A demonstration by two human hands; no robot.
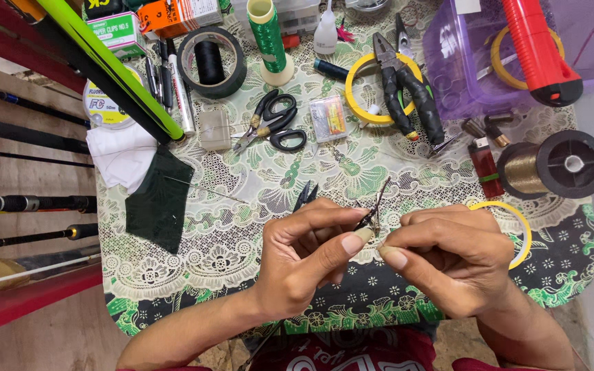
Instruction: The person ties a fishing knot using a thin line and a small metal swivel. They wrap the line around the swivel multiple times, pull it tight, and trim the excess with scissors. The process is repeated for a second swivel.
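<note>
Both hands [372, 257] pinch, seemingly, a rod guide [374, 214].

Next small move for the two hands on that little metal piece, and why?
Probably steady it, then reach for the scissors. The left hand and right hand pinch a small thin metal piece between fingertips above the table; any line on it is too fine to see.

The small metal piece [377, 206] pinched between the left hand [304, 251] and right hand [448, 257] is too small to identify; the red tool [541, 51] runs off the top edge.
</note>
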